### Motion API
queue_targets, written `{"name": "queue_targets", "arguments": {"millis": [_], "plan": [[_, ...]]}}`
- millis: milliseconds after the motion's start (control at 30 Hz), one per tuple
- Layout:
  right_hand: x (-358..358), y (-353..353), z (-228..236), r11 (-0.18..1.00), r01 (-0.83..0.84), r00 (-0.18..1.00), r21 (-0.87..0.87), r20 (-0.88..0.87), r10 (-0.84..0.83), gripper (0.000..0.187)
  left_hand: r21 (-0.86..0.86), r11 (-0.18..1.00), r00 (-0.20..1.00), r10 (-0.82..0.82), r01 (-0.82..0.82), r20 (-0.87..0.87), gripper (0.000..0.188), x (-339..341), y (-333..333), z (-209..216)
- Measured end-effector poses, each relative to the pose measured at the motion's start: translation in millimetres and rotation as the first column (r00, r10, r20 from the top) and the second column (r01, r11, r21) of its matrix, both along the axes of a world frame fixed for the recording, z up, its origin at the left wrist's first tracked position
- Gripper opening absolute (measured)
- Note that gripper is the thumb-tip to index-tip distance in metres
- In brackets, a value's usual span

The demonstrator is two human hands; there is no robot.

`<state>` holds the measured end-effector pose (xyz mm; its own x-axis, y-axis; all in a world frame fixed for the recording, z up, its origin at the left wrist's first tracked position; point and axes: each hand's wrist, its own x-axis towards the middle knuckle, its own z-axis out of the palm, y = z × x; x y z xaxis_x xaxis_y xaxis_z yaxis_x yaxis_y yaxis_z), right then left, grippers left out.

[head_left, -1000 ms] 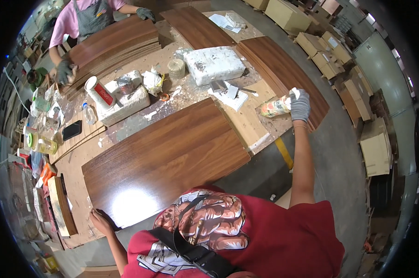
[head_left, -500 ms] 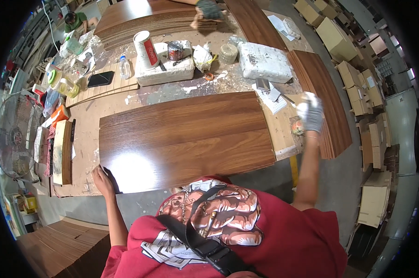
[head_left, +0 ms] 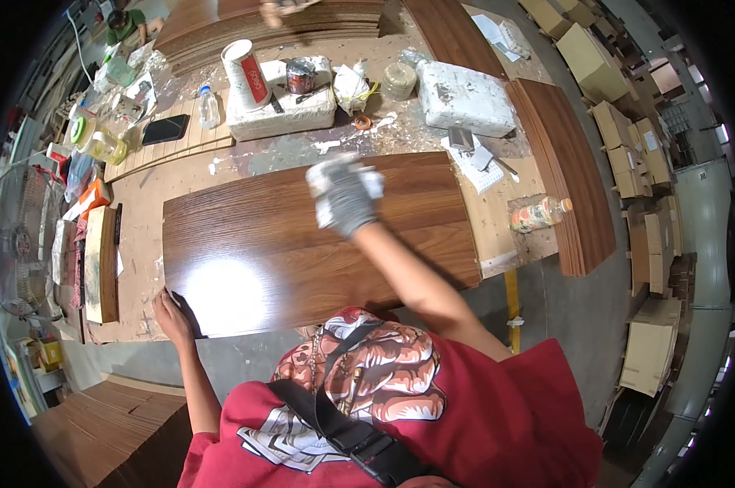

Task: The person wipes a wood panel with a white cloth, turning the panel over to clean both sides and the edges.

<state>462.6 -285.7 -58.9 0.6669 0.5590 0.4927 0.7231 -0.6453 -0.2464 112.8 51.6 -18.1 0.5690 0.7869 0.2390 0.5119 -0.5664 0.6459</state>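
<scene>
A dark brown wood-grain panel (head_left: 319,244) lies flat across the near part of the worktable, with bright glare at its front left. My bare left hand (head_left: 174,315) grips the panel's near left corner; its fingers are partly hidden at the edge. In a grey glove, my right hand (head_left: 351,199) presses a crumpled white cloth (head_left: 325,183) onto the panel's upper middle. That hand is slightly blurred. Off the panel's right end, a labelled plastic bottle (head_left: 538,215) lies on its side.
Behind the panel are a white-wrapped block (head_left: 282,122) bearing a tall white canister (head_left: 245,75), a tape-covered block (head_left: 467,99) and a phone (head_left: 166,129). Brown boards (head_left: 567,175) are stacked rightward. A caged fan (head_left: 24,240) stands left. Another person's hand (head_left: 284,10) shows at the far stack.
My right hand has swept left with the cloth, from beside the bottle onto the panel. The bottle now shows fully. My left hand keeps its hold. The other person's hand has moved left.
</scene>
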Motion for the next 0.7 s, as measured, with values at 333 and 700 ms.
{"name": "queue_targets", "arguments": {"millis": [333, 700], "plan": [[137, -261, -17, 0.386, 0.470, 0.864, -0.794, 0.323, -0.386, 0.046, -0.026, 1.000, 1.000, 0.016, -0.015, 0.011, 0.036, 18, -12, 1], [91, -212, 23, 0.847, 0.449, 0.829, -0.285, -0.223, -0.514, 0.051, 0.472, 0.859, 0.863, 0.077, 0.197, -0.500, 0.045, 38, -34, 33]]}}
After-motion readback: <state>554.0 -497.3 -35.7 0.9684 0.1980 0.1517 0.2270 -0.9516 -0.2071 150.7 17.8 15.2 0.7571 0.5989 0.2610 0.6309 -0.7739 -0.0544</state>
